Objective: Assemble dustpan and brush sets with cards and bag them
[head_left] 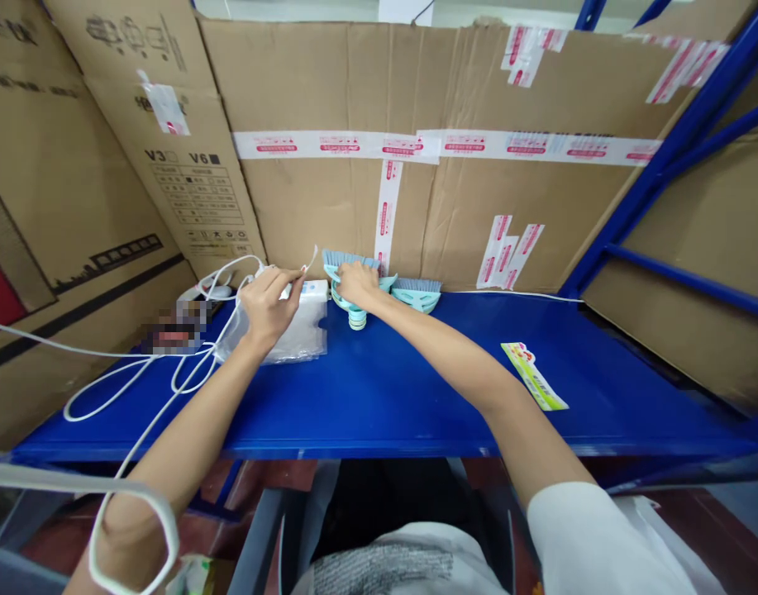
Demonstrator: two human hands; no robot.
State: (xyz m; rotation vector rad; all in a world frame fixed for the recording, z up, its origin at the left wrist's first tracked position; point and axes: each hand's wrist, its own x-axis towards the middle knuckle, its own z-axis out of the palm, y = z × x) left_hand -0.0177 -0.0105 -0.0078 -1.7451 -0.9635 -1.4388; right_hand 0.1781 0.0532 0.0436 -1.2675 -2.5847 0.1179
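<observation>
My left hand (270, 304) is closed in a pinch on a thin white strip (312, 258) that points up and to the right. Below that hand lies a stack of clear plastic bags (295, 345). With fingers curled over it, my right hand (357, 283) grips a light teal broom head (357, 318), its grey-blue bristles toward the cardboard and its ribbed socket toward me. Just to the right rests a second teal broom head (416, 299), bristles also facing the back. My right hand partly hides the first broom head.
The blue table (384, 397) has cardboard walls (329, 91) behind and beside it. A yellow-green printed card (533, 377) lies on the right. White cable (109, 397) loops over the left side and across my left forearm. Blue metal bars (651, 182) stand at right.
</observation>
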